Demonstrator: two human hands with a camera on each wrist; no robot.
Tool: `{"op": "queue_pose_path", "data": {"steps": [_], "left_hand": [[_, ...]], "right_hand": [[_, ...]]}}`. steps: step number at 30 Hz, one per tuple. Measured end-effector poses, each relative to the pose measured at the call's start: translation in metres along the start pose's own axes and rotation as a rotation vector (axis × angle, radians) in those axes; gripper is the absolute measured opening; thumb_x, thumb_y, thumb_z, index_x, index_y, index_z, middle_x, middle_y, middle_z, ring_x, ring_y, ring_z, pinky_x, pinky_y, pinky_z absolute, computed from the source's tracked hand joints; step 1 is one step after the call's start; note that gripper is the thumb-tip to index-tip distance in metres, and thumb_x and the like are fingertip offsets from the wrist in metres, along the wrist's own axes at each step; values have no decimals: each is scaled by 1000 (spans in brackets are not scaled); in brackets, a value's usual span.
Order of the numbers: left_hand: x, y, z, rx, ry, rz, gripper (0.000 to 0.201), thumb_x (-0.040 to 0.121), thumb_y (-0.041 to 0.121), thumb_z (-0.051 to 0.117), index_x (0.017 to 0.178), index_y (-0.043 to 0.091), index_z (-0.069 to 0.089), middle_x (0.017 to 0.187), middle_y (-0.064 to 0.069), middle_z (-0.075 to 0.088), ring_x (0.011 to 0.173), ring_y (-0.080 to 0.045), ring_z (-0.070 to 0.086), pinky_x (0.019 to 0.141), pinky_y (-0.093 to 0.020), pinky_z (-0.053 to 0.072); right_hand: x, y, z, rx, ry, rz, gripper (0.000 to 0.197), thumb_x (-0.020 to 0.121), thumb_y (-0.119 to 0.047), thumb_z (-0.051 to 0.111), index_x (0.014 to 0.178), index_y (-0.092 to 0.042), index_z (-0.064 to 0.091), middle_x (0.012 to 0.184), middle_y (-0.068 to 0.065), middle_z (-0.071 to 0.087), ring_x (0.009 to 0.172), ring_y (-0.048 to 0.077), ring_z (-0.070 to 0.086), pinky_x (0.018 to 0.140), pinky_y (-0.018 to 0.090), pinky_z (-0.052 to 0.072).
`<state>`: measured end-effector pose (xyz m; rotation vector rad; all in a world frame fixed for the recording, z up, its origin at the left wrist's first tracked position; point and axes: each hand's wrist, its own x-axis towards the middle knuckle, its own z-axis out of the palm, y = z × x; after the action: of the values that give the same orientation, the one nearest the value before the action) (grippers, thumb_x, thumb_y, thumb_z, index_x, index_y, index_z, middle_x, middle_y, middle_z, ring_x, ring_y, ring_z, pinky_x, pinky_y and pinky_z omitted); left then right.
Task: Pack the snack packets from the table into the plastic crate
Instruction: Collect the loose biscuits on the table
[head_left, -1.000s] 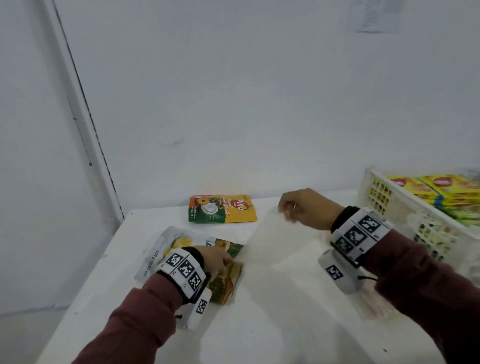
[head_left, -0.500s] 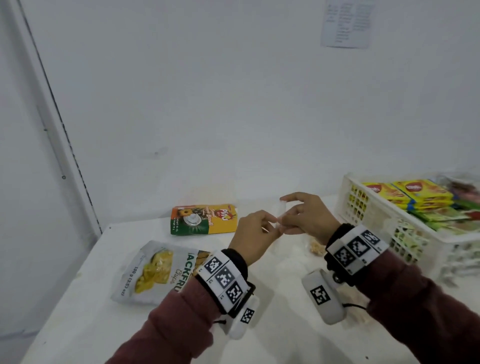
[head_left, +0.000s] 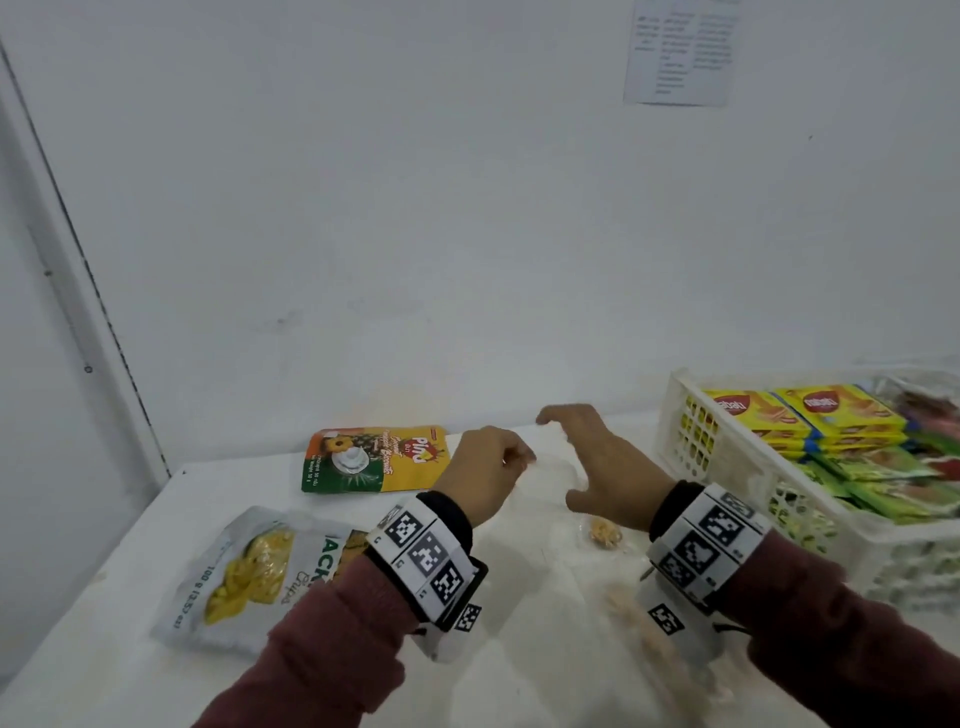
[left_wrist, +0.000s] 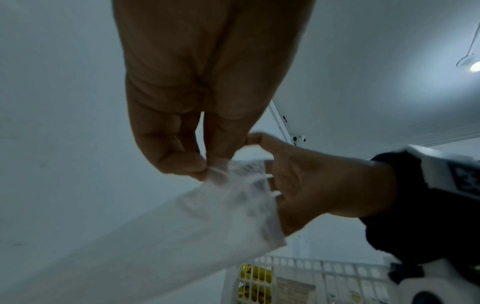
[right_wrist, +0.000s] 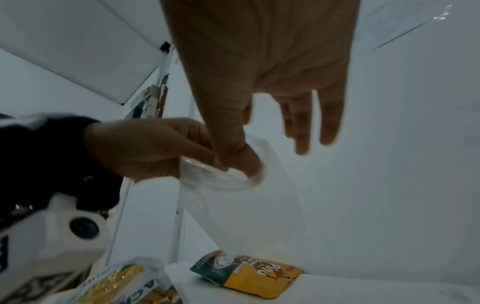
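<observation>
**A:** What step is this?

**B:** I think it is a pick-up step. Start at the left. A white jackfruit packet lies flat on the bench, well to the left of all the fingers. Behind it, an orange and green pineapple packet lies flat too, just left of the left hand.

**A:** What is that hand doing?

**B:** Its fingers are curled and pinch the top edge of a clear bag. The bag hangs down from the fingers, between the two hands.

**A:** And the right hand?

**B:** Its long fingers are straight and spread, holding nothing. Its thumb sits at the bag's open rim, and I think it is tucked just inside. So that hand is not gripping the bag.

**A:** Where does the bag have to go?

**B:** Into the white plastic crate, to the right of the right hand. Yellow and green packets are in it already.

**A:** So what comes next?

**B:** My guess is the bag must be carried right, over the crate wall, and put down inside. It is thin and floppy, so a firm grip would help. Two packets on the bench still wait.

**A:** Do the views show different things?

**B:** Yes. The head view shows the crate and both bench packets, but the bag is nearly invisible there. The left wrist view shows the pinch up close. The right wrist view shows the thumb at the rim and the spread fingers.
</observation>
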<state>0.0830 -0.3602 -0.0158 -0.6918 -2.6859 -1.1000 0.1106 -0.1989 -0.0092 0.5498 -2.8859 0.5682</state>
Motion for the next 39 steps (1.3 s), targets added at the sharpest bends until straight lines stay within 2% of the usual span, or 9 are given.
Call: {"op": "queue_pose_path", "data": {"steps": [2, 4, 9, 13, 17, 21, 26, 33, 39], "left_hand": [[3, 9, 2, 76, -24, 40, 24, 92, 5, 48, 103, 4, 69, 105, -12, 66, 89, -19, 57, 67, -11, 31], [5, 13, 3, 151, -39, 57, 26, 93, 6, 46, 106, 6, 68, 108, -13, 63, 96, -22, 56, 71, -13, 31], [3, 15, 13, 218, -81, 66, 37, 89, 10, 50, 126, 14, 52, 114, -8, 52, 97, -22, 52, 85, -25, 38], [1, 15, 25, 192, -74, 81, 35, 83, 3, 53, 115, 13, 44, 115, -4, 43, 88, -23, 51, 83, -35, 46], [3, 13, 35, 322, -36, 63, 19, 88, -1, 48, 97, 11, 60, 115, -3, 45, 90, -17, 49, 76, -19, 36], [11, 13, 38, 395, -37, 27, 27, 92, 3, 47, 105, 9, 69, 119, -3, 58, 106, -18, 55, 88, -20, 39], [16, 17, 41, 392, 47, -42, 28, 95, 14, 46, 116, 8, 63, 122, -4, 60, 111, -19, 53, 98, -26, 37], [19, 19, 46, 230, 32, -151, 36, 86, 23, 62, 120, 14, 61, 123, -4, 56, 109, -18, 52, 89, -24, 40], [17, 17, 47, 251, 40, -208, 41, 87, 19, 59, 126, 10, 54, 127, -5, 51, 116, -18, 48, 95, -25, 41]], "right_hand": [[5, 4, 0, -77, 17, -138, 29, 78, -3, 56, 102, -20, 53, 132, -5, 37, 96, 22, 56, 77, 36, 49], [12, 12, 3, -118, -11, -161, 19, 82, 1, 50, 85, -11, 64, 131, -4, 49, 102, 19, 56, 80, 23, 40], [23, 30, 12, -96, 1, -138, 39, 87, 3, 45, 116, -13, 65, 129, -1, 58, 110, 18, 58, 84, 14, 33], [22, 42, 8, 7, -15, -87, 44, 88, -3, 49, 127, -21, 54, 136, -6, 52, 99, 13, 61, 87, 17, 39], [21, 50, 6, -153, -133, -29, 46, 91, -32, 54, 135, -30, 42, 153, -10, 24, 120, 14, 50, 96, 29, 40], [22, 57, 7, -106, -159, -24, 36, 93, -38, 49, 124, -21, 49, 135, -1, 38, 112, 18, 52, 90, 29, 43], [29, 69, 1, 70, -104, -63, 15, 88, -20, 58, 101, -18, 65, 105, -4, 45, 92, 15, 51, 87, 27, 44], [33, 70, 8, 190, -208, -94, 54, 77, -5, 69, 127, -15, 50, 107, -8, 45, 80, 10, 47, 66, 10, 39], [31, 72, 8, 217, -239, -108, 44, 90, -32, 57, 131, -18, 47, 128, -2, 49, 94, 7, 45, 87, 19, 36]]}}
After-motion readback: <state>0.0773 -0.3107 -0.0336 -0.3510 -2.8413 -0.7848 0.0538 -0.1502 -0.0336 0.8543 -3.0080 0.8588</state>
